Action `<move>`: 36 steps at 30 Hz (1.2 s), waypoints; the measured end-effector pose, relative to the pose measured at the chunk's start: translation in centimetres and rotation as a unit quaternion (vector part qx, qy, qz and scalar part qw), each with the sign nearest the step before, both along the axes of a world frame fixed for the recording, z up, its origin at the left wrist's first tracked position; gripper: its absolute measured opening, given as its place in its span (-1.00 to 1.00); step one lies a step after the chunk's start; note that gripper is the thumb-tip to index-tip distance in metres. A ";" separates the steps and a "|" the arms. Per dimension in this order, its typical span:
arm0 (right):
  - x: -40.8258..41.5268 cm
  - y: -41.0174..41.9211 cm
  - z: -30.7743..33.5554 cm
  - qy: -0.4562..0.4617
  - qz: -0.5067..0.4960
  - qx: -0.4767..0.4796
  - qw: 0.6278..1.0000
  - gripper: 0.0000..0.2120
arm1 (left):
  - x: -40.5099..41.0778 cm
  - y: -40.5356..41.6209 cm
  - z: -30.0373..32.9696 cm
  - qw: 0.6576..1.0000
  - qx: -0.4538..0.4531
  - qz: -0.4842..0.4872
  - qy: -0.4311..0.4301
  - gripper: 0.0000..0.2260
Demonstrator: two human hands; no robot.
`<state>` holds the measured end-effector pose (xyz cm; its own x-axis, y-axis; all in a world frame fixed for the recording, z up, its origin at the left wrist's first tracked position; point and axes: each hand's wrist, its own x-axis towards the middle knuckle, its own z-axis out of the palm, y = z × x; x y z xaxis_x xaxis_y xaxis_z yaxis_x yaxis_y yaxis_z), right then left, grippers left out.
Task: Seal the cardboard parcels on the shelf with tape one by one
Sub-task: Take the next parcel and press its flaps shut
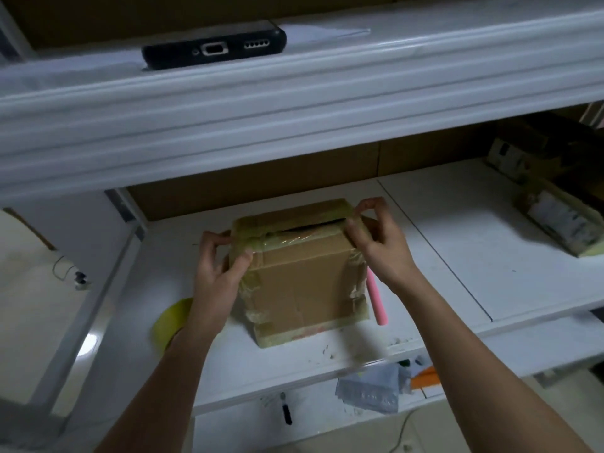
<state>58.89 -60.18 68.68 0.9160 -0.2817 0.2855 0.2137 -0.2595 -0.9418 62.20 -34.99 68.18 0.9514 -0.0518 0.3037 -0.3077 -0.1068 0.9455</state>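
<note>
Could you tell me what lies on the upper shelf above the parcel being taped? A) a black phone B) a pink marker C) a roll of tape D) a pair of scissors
A: a black phone lies flat on the upper shelf, its charging port facing the camera, while the parcel stands on the shelf below.
</note>
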 end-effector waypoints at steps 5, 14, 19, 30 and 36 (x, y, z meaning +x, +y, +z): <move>1.0 -0.8 -0.8 -0.021 0.017 0.007 1.000 -0.78 | 0.8 -0.8 -0.7 1.000 -0.005 0.009 -0.011 -0.75; 1.9 -0.3 -2.8 -0.001 0.032 -0.028 0.999 -0.66 | 1.9 -0.9 -2.2 0.988 0.117 0.090 0.040 -0.76; 1.1 -1.2 -3.4 0.039 0.037 -0.063 0.997 -0.70 | 1.9 -1.1 -2.2 0.976 0.190 0.071 0.081 -0.86; 2.7 -0.5 -2.7 0.113 -0.010 0.067 0.991 -0.90 | 1.8 -2.2 -2.1 0.978 0.077 0.130 0.143 -0.76; 2.7 -1.3 -2.9 0.110 0.034 0.123 0.986 -0.75 | 1.4 -2.5 -2.1 0.977 -0.028 0.123 0.173 -0.82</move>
